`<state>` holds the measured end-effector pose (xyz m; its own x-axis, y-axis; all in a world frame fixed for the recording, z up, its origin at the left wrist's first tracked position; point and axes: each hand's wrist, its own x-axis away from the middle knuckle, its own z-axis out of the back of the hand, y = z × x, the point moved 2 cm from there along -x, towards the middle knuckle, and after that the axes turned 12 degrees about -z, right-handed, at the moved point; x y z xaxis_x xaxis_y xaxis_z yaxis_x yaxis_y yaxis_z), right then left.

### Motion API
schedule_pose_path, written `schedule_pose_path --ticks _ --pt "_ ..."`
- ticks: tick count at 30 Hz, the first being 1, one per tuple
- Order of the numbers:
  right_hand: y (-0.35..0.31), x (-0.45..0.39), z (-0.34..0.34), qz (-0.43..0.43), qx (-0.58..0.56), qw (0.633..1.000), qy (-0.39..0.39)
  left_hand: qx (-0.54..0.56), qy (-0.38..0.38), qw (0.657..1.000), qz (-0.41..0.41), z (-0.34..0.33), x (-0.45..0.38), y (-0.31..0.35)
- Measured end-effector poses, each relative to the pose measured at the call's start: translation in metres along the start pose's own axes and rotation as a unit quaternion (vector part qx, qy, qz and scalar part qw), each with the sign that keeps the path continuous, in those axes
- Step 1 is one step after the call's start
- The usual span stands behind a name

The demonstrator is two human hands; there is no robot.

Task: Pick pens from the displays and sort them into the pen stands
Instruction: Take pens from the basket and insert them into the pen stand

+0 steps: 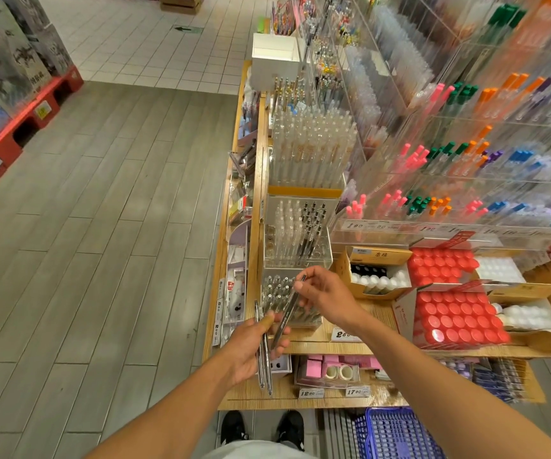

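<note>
My left hand [254, 346] grips a small bunch of silver-grey pens [264, 369] that point down toward me. My right hand [325, 294] pinches the top of one dark pen [285, 318], which slants down to the left hand's fingers. Both hands hover in front of a clear pen stand [279, 294] filled with clear pens at the near end of the wooden shelf. Behind it stands a second clear stand [297, 240] with clear and black pens, then a taller stand [310, 154] packed with clear pens.
Acrylic racks of coloured pens [459, 160] rise on the right. Red-capped bottles [459, 318] fill cardboard boxes beside the stands. Pink erasers and tape [333, 366] lie on the lower shelf. A blue basket [396, 435] sits by my feet. Grey aisle floor lies to the left.
</note>
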<state>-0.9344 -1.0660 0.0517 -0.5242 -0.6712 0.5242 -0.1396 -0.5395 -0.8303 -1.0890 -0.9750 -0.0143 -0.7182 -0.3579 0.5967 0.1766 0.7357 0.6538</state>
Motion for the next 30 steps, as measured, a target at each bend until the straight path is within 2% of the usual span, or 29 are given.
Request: schedule_pose_path --ticks 6,14,23,30 --pt "-0.002 0.002 0.004 0.079 0.122 0.985 0.088 -0.019 0.063 0.998 0.011 0.006 -0.004 -0.006" --pt "0.015 -0.001 -0.003 0.174 0.319 0.925 0.114 -0.021 0.094 0.995 0.018 0.011 -0.004 -0.006" --pt "0.026 -0.012 -0.009 0.185 0.383 0.897 0.117 -0.029 0.095 0.995 0.015 0.013 -0.004 -0.007" --pt "0.021 -0.015 -0.021 0.213 0.466 0.847 0.138 -0.048 0.065 0.997 0.020 0.010 -0.005 -0.008"
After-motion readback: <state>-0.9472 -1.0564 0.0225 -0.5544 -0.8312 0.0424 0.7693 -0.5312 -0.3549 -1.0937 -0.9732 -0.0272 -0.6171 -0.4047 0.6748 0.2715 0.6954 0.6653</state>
